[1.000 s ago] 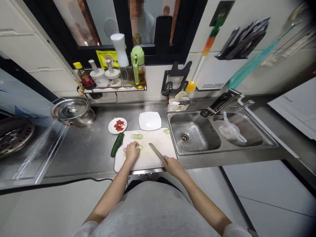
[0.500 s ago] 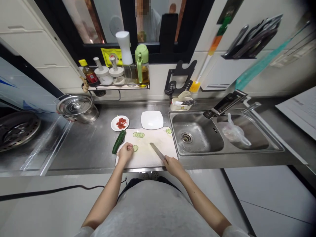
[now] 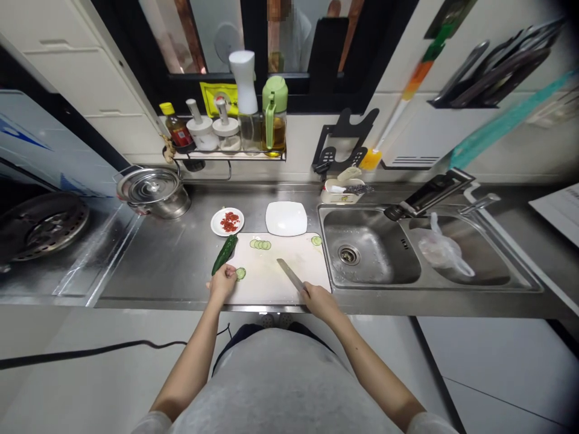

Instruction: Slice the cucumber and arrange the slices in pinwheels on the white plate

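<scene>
With my left hand (image 3: 222, 282) I pinch a round cucumber slice (image 3: 240, 273) low at the left side of the white cutting board (image 3: 280, 289). Just beyond that hand lies a dark green cucumber (image 3: 225, 254), slanting across the board's left edge. My right hand (image 3: 319, 299) is closed round the handle of a kitchen knife (image 3: 290, 273), its blade pointing away and to the left over the board. A row of overlapping cucumber slices (image 3: 260, 245) lies near the far edge. More cucumber slices (image 3: 316, 240) sit at the far right corner.
Behind the board are a small plate (image 3: 217, 224) of chopped red pieces and a white square plate (image 3: 286, 218). A double sink (image 3: 368, 253) adjoins on the right, a plastic bag (image 3: 441, 250) in its far basin. A lidded pot (image 3: 156, 190) stands at left, below a condiment rack (image 3: 226, 155).
My left hand has shifted left over the board, and the cucumber slice at its fingertips has moved with it. The knife stays almost in place. The view has turned slightly left.
</scene>
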### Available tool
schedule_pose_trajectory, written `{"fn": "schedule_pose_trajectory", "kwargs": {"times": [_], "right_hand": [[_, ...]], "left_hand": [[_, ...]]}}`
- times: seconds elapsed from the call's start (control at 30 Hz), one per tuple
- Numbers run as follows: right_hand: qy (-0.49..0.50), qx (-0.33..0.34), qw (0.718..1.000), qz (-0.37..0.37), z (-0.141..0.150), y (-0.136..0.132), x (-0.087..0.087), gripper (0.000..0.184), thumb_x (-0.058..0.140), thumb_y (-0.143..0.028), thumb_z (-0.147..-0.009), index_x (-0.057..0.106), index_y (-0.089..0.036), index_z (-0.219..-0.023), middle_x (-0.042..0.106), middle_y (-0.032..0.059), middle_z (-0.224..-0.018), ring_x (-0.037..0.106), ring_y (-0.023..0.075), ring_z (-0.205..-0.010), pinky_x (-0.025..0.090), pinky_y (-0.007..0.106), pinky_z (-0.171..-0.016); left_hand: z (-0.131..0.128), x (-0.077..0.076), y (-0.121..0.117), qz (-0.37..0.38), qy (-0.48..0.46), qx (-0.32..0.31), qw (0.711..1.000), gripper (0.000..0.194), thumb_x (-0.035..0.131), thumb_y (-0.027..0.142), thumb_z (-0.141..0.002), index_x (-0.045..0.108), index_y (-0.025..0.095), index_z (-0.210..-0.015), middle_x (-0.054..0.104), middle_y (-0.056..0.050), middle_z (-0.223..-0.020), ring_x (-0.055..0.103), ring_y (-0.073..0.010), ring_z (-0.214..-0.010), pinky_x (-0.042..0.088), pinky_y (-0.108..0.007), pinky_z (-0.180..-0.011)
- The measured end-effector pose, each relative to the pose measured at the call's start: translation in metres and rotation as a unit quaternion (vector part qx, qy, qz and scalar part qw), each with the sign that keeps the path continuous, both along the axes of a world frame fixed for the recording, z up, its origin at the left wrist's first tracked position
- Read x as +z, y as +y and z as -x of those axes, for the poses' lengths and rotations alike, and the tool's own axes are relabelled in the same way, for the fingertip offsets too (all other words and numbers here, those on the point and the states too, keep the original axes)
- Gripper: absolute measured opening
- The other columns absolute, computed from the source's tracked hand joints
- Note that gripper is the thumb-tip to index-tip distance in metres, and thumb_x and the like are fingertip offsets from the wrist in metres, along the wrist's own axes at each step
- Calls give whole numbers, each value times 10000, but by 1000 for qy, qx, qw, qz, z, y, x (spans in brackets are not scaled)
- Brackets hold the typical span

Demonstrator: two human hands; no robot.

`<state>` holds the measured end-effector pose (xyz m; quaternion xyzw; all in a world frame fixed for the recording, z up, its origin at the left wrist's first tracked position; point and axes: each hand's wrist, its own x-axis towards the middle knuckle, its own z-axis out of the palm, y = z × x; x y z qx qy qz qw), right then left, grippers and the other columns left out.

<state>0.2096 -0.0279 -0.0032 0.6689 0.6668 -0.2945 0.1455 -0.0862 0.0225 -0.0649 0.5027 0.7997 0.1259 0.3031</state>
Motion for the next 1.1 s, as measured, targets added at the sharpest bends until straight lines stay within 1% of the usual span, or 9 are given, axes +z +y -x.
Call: {"fn": "schedule_pose_trajectory", "kwargs": {"times": [0.17, 0.3, 0.43, 0.53, 0.63, 0.73, 0.8, 0.93, 1.1], "right_hand": [[-3, 0, 1000, -2, 0, 1, -2, 317, 320, -326, -980, 582, -202, -1108, 692, 114, -1035, 642, 222, -962, 374, 278, -705], [-6, 1, 1000, -5, -1, 1, -3, 308, 330, -335, -978, 583, -203, -1093, 697, 109, -1018, 647, 223, -952, 367, 276, -689], [-4, -6, 1000, -17, -2, 1, -5, 301, 330, -320, -974, 586, -197, -1069, 702, 105, -993, 653, 220, -930, 351, 275, -665], [2, -12, 1000, -19, -4, 1, -7, 304, 326, -318, -969, 590, -195, -1056, 702, 104, -986, 652, 222, -928, 340, 273, -651], [3, -24, 1000, -10, -6, 2, -6, 302, 330, -305, -964, 592, -195, -1066, 700, 103, -988, 651, 214, -926, 336, 268, -650], [6, -34, 999, -8, -6, 2, -4, 295, 338, -306, -963, 589, -199, -1076, 699, 104, -996, 648, 213, -931, 339, 266, -657], [10, -39, 999, -14, -7, 1, -4, 289, 345, -315, -963, 589, -202, -1070, 698, 106, -1000, 648, 221, -935, 342, 268, -660], [20, -50, 998, -27, -9, -3, -7, 286, 344, -322, -967, 590, -208, -1059, 701, 101, -986, 648, 221, -938, 352, 271, -678], [21, -65, 997, -26, -15, -8, -10, 279, 349, -312, -964, 591, -209, -1059, 702, 100, -985, 648, 219, -929, 357, 271, -684]], "left_hand": [[-3, 0, -2, -7, 20, -3, 1000, 150, 538, 259, -793, 622, 265, -918, 726, 2, -903, 633, -213, -906, 324, -388, -849], [-5, 2, -2, -10, 60, -24, 998, 164, 509, 238, -815, 631, 267, -921, 718, -20, -904, 620, -237, -934, 321, -400, -857], [-13, 6, 2, -35, 107, -43, 993, 194, 527, 238, -801, 650, 258, -950, 694, -58, -998, 582, -274, -1016, 323, -410, -865], [-31, 9, 14, -57, 87, -67, 992, 245, 537, 250, -799, 650, 263, -1017, 681, -55, -1021, 576, -265, -1025, 332, -402, -864], [-58, 9, 35, -74, 65, -100, 990, 292, 514, 270, -828, 635, 279, -1093, 673, -50, -1039, 574, -252, -1030, 329, -404, -876], [-84, 5, 57, -80, 74, -130, 986, 362, 507, 304, -849, 594, 290, -1200, 645, -71, -1130, 554, -274, -1075, 320, -423, -885], [-94, 3, 70, -80, 89, -150, 981, 400, 495, 321, -866, 566, 291, -1258, 619, -94, -1187, 537, -292, -1101, 311, -433, -889], [-102, -1, 83, -76, 115, -187, 973, 375, 451, 317, -900, 591, 286, -1245, 603, -118, -1176, 531, -295, -1090, 294, -430, -882], [-101, -6, 85, -85, 131, -209, 965, 337, 434, 263, -905, 639, 283, -1172, 603, -111, -1135, 527, -276, -1065, 278, -417, -867]]}}
